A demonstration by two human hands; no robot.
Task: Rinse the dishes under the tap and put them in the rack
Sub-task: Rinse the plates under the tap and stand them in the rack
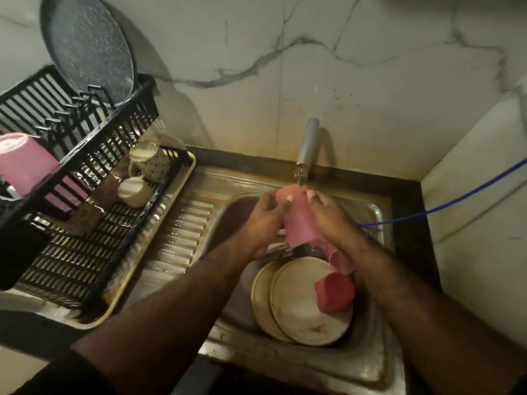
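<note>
Under the tap (307, 143) | pink cup (299, 216) held tilted, both hands wrapped round its wall: left hand (263, 220), right hand (332, 219) | likely light, stiff plastic, wet and slippery | best gripped mid-wall, thumb opposite fingers | rack (85, 155) well left of tap.

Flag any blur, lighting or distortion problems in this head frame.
Head view: dim, warm light; wide-angle bending at the edges, so the black plastic dish rack bows; motion blur softens both hands, left and right, on the pink plastic tumbler; hard shadow behind the round grey speckled pan.
</note>
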